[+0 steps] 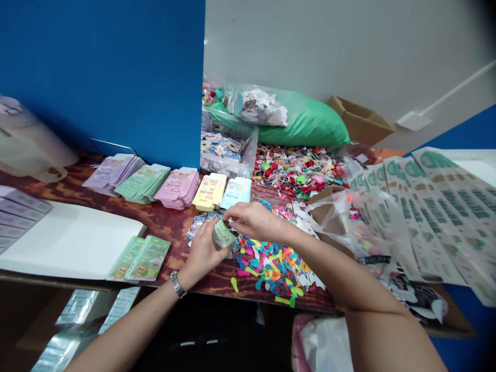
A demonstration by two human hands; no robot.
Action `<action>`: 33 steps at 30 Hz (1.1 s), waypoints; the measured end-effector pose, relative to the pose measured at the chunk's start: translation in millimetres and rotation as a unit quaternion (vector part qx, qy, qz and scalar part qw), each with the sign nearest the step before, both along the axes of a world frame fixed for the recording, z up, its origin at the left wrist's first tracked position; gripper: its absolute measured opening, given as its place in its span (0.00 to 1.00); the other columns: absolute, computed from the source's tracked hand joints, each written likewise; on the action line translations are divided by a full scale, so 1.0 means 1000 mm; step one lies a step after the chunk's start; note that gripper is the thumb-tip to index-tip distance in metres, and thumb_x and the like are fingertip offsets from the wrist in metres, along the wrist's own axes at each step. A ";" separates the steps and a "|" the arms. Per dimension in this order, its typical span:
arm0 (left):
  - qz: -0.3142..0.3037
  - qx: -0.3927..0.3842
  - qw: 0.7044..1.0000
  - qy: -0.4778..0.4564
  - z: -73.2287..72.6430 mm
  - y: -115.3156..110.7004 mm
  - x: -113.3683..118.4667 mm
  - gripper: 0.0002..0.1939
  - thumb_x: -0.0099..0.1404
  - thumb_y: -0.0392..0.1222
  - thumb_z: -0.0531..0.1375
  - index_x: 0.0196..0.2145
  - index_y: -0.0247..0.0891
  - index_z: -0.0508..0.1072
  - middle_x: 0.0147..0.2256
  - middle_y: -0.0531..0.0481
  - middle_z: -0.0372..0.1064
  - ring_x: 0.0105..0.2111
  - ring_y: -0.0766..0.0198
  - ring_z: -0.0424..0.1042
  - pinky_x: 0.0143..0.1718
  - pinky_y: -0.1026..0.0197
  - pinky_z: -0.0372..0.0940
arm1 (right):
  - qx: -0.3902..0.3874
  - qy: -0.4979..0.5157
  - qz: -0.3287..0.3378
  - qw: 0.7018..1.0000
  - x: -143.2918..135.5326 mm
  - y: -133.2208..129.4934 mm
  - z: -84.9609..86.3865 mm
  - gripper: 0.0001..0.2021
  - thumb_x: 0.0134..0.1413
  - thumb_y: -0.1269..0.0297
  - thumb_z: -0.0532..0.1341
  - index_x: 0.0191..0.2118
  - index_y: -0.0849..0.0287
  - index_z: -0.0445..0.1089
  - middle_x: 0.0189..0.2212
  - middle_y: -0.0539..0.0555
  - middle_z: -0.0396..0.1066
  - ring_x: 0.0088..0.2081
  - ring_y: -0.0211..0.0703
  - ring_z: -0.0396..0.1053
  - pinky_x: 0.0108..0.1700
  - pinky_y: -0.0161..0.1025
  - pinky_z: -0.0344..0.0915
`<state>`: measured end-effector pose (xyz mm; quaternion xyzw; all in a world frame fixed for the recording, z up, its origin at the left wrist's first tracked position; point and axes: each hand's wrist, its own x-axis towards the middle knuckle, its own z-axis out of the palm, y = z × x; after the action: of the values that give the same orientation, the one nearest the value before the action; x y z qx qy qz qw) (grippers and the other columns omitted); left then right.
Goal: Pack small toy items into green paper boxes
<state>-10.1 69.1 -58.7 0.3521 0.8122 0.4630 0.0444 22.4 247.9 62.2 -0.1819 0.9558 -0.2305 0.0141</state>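
Hands (205,250) (256,219), one green box (222,236), five stacks (178,187)

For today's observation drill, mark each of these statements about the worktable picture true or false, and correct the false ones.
1. The left hand holds a small green box. True.
2. The right hand rests on the white sheet. False: it is at the green box, above the pile of coloured pieces.
3. A watch is on the left wrist. True.
4. The wall behind the stacks of flat boxes is red. False: it is blue.
5. Two green packets lie left of the left hand. True.
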 end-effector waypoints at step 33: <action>0.003 0.050 0.978 0.200 0.014 -0.041 0.008 0.44 0.63 0.44 0.62 0.67 0.39 0.39 0.57 0.36 0.61 0.55 0.52 0.67 0.53 0.52 0.66 | -0.163 0.216 -0.143 0.952 0.055 -0.061 -0.047 0.15 0.65 0.72 0.54 0.53 0.54 0.70 0.47 0.56 0.74 0.49 0.41 0.72 0.53 0.40 0.69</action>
<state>-1.8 28.1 -44.7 0.4368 0.7814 0.4236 -0.1386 77.7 186.9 15.1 -0.0886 0.9012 -0.3383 -0.2559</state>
